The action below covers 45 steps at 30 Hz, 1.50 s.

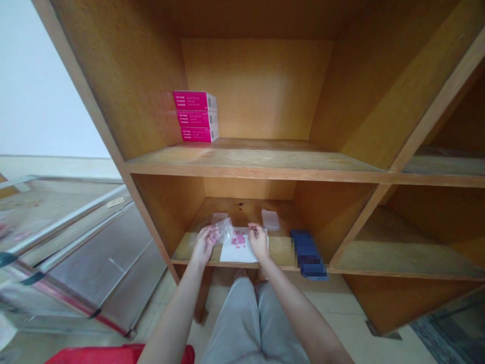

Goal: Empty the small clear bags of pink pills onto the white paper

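Note:
My left hand (204, 244) is closed on a clear plastic bag (226, 230) with some pink pieces near the fingers. Just right of the bag, several small pink pieces (238, 239), perhaps tablets, lie loose on a white sheet of paper (235, 256) on the lower shelf. Over the right side of that sheet is my right hand (259, 243), its fingers curled together beside the pink pieces. Whatever they may hold is too small to make out.
A flat clear bag (270, 220) lies behind my right hand, another (219, 217) behind the left. A blurred dark blue object (308, 253) overhangs the shelf edge at right. Three stacked pink boxes (196, 119) stand above. A metal-framed rack (98, 263) is at left, something red (98, 355) below.

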Each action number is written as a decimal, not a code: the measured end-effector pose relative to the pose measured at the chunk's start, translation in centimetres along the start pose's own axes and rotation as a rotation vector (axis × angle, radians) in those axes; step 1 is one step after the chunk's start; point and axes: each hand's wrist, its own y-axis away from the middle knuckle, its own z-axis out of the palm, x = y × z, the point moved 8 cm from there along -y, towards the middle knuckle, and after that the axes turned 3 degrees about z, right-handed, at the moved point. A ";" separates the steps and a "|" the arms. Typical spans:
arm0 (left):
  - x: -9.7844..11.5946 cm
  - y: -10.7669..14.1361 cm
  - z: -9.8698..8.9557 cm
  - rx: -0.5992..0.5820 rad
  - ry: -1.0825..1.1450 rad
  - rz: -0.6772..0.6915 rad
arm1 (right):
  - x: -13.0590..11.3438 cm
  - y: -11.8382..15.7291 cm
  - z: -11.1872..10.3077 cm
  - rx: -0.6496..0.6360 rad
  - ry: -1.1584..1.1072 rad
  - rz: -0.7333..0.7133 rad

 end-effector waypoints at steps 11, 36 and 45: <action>-0.2 -0.2 -0.2 -0.006 -0.030 -0.009 | -2.7 -0.8 4.0 -0.311 -0.208 0.275; 1.6 1.7 2.2 -0.175 -0.444 0.202 | -5.7 -0.3 7.2 -0.480 -0.066 0.217; 1.5 1.9 2.2 -0.086 -0.380 0.143 | -8.1 0.3 7.2 -0.535 0.007 0.058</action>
